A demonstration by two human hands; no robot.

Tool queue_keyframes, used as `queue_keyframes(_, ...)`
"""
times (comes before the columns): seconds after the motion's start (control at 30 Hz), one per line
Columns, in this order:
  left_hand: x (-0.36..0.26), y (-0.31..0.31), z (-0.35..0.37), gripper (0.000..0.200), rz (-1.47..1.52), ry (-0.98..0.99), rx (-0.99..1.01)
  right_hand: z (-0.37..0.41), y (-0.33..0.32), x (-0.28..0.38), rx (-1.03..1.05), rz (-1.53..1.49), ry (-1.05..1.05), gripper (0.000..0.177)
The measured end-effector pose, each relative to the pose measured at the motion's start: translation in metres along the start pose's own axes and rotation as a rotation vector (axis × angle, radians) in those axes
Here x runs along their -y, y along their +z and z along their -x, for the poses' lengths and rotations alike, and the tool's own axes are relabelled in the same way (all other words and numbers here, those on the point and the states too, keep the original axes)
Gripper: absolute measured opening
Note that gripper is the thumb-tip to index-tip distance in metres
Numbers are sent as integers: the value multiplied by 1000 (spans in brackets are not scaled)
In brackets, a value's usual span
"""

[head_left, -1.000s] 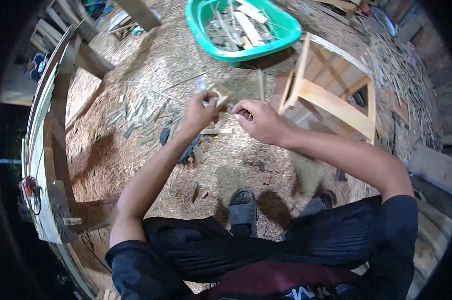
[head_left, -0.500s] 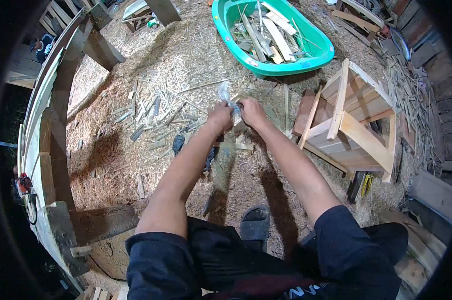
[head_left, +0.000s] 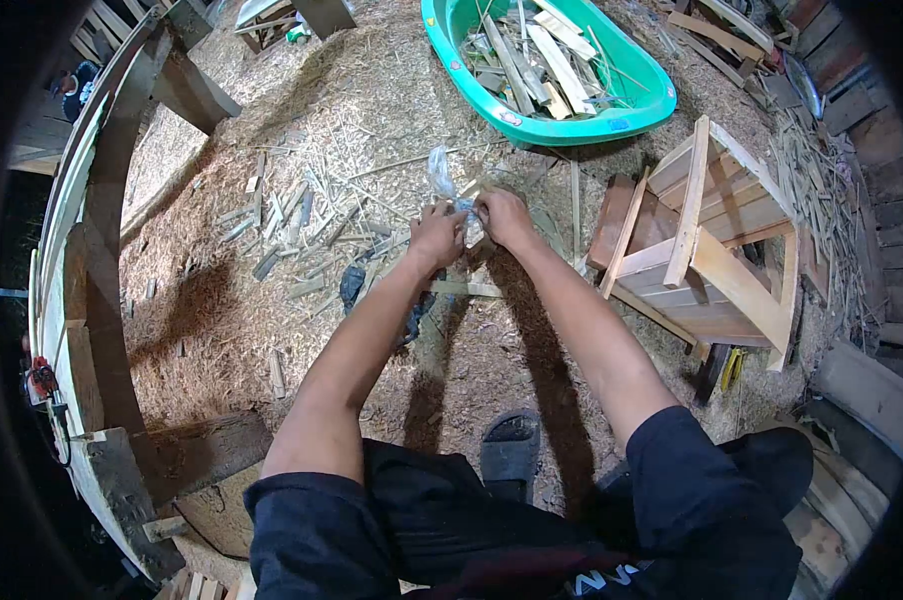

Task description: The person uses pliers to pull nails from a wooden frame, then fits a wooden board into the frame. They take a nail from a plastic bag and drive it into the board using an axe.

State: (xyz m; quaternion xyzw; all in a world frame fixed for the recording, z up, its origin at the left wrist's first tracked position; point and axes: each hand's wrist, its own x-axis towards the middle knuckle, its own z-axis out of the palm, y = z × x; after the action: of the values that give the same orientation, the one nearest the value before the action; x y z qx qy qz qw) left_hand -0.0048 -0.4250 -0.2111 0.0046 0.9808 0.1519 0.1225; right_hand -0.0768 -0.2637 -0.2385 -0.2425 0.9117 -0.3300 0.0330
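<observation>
Out in front of me, both hands work close together on a clear plastic bag (head_left: 440, 172), its crumpled loose end sticking up beyond the fingers. My left hand (head_left: 437, 238) is closed on the near left side of the bag. From the right, my right hand (head_left: 506, 217) pinches the bunched plastic, fingertips almost meeting the left ones. A pale wood piece (head_left: 477, 237) shows between and just below the hands. Nearer to me, a dark crumpled bag (head_left: 353, 286) lies beside my left forearm, and a light wooden strip (head_left: 466, 289) crosses the ground under my wrists.
A green plastic tub (head_left: 612, 127) full of wood offcuts stands ahead. At right is a wooden stool-like frame (head_left: 742, 280) on its side. Wood shavings and splinters cover the ground. A long curved timber structure (head_left: 112, 250) runs along the left, with a red tool (head_left: 42, 380) beside it.
The bag's loose end has swung slightly left and stands more upright. My fingers have shifted a little on the plastic, and the view has moved slightly.
</observation>
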Motion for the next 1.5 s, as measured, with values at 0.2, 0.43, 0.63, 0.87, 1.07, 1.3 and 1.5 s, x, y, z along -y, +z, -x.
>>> queue_keyframes(0.2,2,0,-6,33,165,-78,-100,1,-6,2,-67,-133,2,18)
queue_keyframes(0.43,-8,-27,-12,26,709,-100,-379,3,-29,20,-226,-338,122,20)
queue_keyframes(0.63,-38,-60,-15,23,1098,-80,-308,2,-61,36,-322,-648,196,29)
queue_keyframes(0.87,-97,-117,-25,23,1254,145,-421,-9,-120,54,-415,-1039,229,21)
queue_keyframes(1.07,-184,-166,-36,22,1464,365,-429,2,-223,73,-533,-1066,190,28)
queue_keyframes(1.3,-334,-207,-39,22,1581,536,-347,72,-379,40,-725,-727,32,29)
queue_keyframes(1.5,-455,-133,37,13,1403,816,-17,238,-465,-38,-852,-475,225,24)
